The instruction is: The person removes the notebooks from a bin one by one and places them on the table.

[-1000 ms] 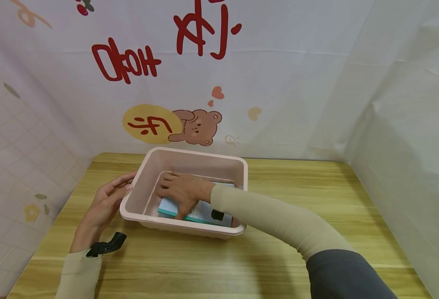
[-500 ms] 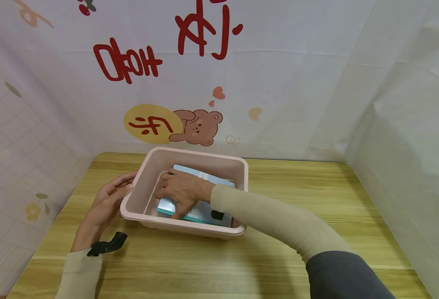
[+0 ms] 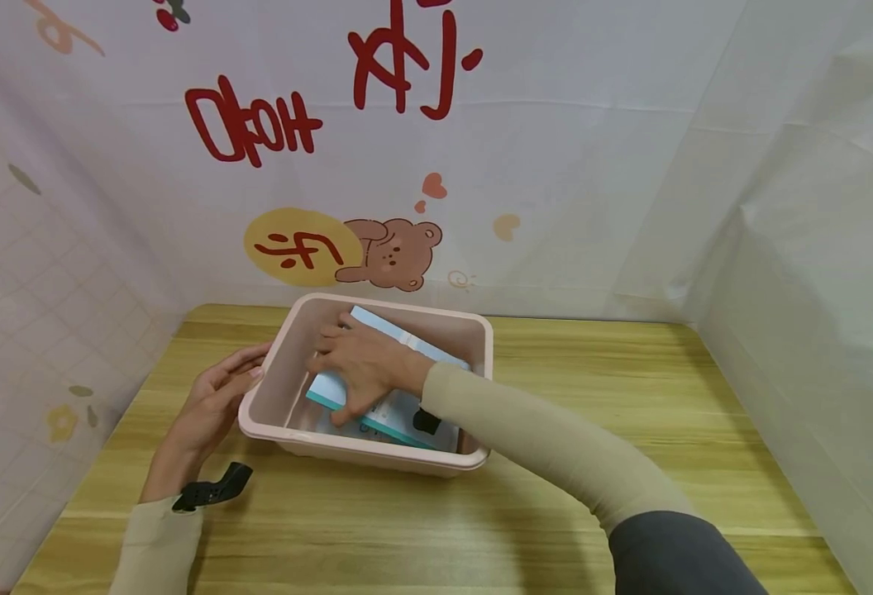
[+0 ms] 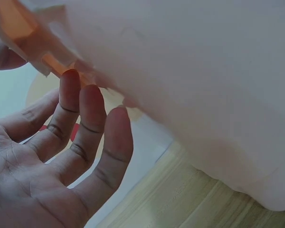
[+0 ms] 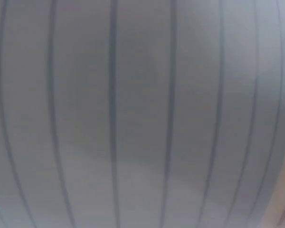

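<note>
tilting with its left end raised: one pale blue book [image 3: 399,415], teal-edged, inside a pink bin [image 3: 369,449]; another pale printed item [image 3: 331,425] shows beneath. right hand [image 3: 365,368]: fingers curled at the book's left edge, thumb at its near edge, gripping it. left hand [image 3: 217,397]: relaxed fingers against the bin's left rim. wooden table [image 3: 630,364] below; white sheet [image 3: 593,165] with printed bear [image 3: 399,252] behind.
</note>
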Demonstrator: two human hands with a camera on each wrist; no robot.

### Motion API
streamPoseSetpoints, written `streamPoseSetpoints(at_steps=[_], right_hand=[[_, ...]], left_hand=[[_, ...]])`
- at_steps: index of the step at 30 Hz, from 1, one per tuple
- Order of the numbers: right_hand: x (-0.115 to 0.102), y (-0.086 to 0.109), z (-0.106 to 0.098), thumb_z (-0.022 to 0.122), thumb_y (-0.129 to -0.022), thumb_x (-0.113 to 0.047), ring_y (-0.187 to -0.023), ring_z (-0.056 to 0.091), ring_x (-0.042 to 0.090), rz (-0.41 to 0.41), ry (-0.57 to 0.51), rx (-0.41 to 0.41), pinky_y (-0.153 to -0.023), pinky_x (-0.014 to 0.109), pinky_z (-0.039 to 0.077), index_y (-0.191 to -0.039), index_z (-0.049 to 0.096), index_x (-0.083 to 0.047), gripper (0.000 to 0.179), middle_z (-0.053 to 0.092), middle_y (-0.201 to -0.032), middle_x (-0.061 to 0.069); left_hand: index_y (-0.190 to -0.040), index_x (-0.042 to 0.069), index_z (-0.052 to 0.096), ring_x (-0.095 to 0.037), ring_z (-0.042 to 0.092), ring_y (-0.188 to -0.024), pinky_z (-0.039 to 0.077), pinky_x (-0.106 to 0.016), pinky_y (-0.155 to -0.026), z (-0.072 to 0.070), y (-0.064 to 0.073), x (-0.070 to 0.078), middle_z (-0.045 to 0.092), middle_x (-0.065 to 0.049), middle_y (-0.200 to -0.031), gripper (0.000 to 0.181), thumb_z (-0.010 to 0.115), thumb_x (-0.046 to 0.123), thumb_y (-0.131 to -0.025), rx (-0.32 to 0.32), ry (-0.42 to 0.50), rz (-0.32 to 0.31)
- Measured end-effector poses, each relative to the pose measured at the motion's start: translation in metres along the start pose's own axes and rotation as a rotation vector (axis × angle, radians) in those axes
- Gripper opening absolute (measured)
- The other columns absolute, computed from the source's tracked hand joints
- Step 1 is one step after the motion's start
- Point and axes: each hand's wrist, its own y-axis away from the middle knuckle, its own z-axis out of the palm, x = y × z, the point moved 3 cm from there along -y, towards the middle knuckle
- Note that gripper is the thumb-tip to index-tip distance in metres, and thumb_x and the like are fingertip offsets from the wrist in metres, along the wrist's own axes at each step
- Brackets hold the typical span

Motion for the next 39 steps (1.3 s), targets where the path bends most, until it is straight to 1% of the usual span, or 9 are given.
streamPoseSetpoints(at_steps=[2, 6, 11, 17, 20, 24, 28, 35, 39], right_hand=[[0.000, 0.000, -0.003, 0.062, -0.072, -0.078, -0.114, 0.044, 0.014, 0.005, -0.003, 0.022, -0.096, 0.039, 0.030, -0.135, 0.062, -0.032, 0.077, 0.059, -0.125, -0.007], [0.003, 0.002, -0.011, 0.062, -0.073, -0.075, -0.116, 0.044, 0.015, 0.028, -0.027, 0.076, -0.104, 0.042, 0.030, -0.130, 0.063, -0.030, 0.072, 0.058, -0.123, -0.006], [0.012, 0.008, -0.023, 0.067, -0.071, -0.070, -0.120, 0.046, 0.015, 0.088, -0.085, 0.169, -0.108, 0.045, 0.032, -0.127, 0.063, -0.027, 0.071, 0.061, -0.125, -0.005], [0.020, 0.015, -0.037, 0.064, -0.070, -0.069, -0.110, 0.049, 0.015, 0.109, -0.103, 0.281, -0.102, 0.043, 0.032, -0.123, 0.064, -0.026, 0.069, 0.061, -0.117, -0.006], [0.021, 0.019, -0.045, 0.066, -0.069, -0.067, -0.107, 0.048, 0.015, 0.115, -0.110, 0.342, -0.099, 0.043, 0.032, -0.117, 0.065, -0.025, 0.064, 0.059, -0.112, -0.005], [0.020, 0.025, -0.057, 0.069, -0.068, -0.065, -0.106, 0.045, 0.016, 0.131, -0.119, 0.425, -0.095, 0.042, 0.032, -0.111, 0.065, -0.024, 0.059, 0.057, -0.105, -0.005], [0.020, 0.032, -0.070, 0.071, -0.068, -0.063, -0.107, 0.046, 0.016, 0.143, -0.140, 0.496, -0.092, 0.042, 0.031, -0.108, 0.064, -0.024, 0.057, 0.056, -0.102, -0.004], [0.024, 0.046, -0.101, 0.071, -0.070, -0.062, -0.095, 0.043, 0.016, 0.130, -0.153, 0.633, -0.087, 0.042, 0.029, -0.100, 0.065, -0.020, 0.052, 0.052, -0.092, -0.003], [0.031, 0.057, -0.123, 0.073, -0.068, -0.060, -0.096, 0.046, 0.017, 0.138, -0.150, 0.732, -0.087, 0.044, 0.030, -0.098, 0.066, -0.017, 0.052, 0.056, -0.092, -0.001]], left_hand=[[-0.147, 0.003, 0.050, -0.004, 0.064, -0.118, 0.055, -0.019, -0.091, -0.001, 0.001, 0.000, 0.066, 0.007, -0.134, 0.040, 0.042, 0.000, -0.108, 0.000, 0.000, 0.004], [-0.148, 0.002, 0.049, -0.004, 0.064, -0.119, 0.055, -0.019, -0.092, -0.001, 0.002, 0.000, 0.066, 0.007, -0.135, 0.040, 0.041, 0.000, -0.108, 0.001, 0.011, 0.010], [-0.148, 0.001, 0.048, -0.003, 0.064, -0.120, 0.055, -0.019, -0.092, -0.001, 0.000, -0.001, 0.066, 0.008, -0.136, 0.040, 0.043, 0.003, -0.108, 0.011, 0.005, -0.008], [-0.148, 0.000, 0.049, -0.004, 0.064, -0.119, 0.056, -0.019, -0.092, 0.000, -0.002, -0.002, 0.067, 0.008, -0.136, 0.040, 0.044, 0.003, -0.108, 0.034, 0.006, -0.012], [-0.147, 0.001, 0.050, -0.004, 0.065, -0.119, 0.056, -0.019, -0.091, 0.000, -0.002, -0.001, 0.067, 0.008, -0.135, 0.039, 0.044, 0.002, -0.108, 0.034, 0.020, -0.005], [-0.146, 0.003, 0.052, -0.005, 0.065, -0.118, 0.056, -0.020, -0.090, 0.001, -0.001, -0.001, 0.067, 0.006, -0.136, 0.039, 0.043, 0.002, -0.108, 0.028, 0.040, 0.007], [-0.145, 0.003, 0.053, -0.006, 0.066, -0.118, 0.057, -0.020, -0.090, 0.001, -0.002, -0.001, 0.067, 0.004, -0.136, 0.040, 0.041, 0.000, -0.108, 0.017, 0.062, 0.017], [-0.143, 0.004, 0.056, -0.008, 0.067, -0.115, 0.058, -0.021, -0.088, 0.001, -0.001, -0.002, 0.069, 0.002, -0.133, 0.038, 0.042, -0.002, -0.107, 0.026, 0.087, 0.022], [-0.143, 0.003, 0.055, -0.008, 0.067, -0.116, 0.057, -0.021, -0.089, 0.002, -0.002, -0.002, 0.069, 0.002, -0.134, 0.039, 0.042, -0.002, -0.107, 0.027, 0.088, 0.026]])
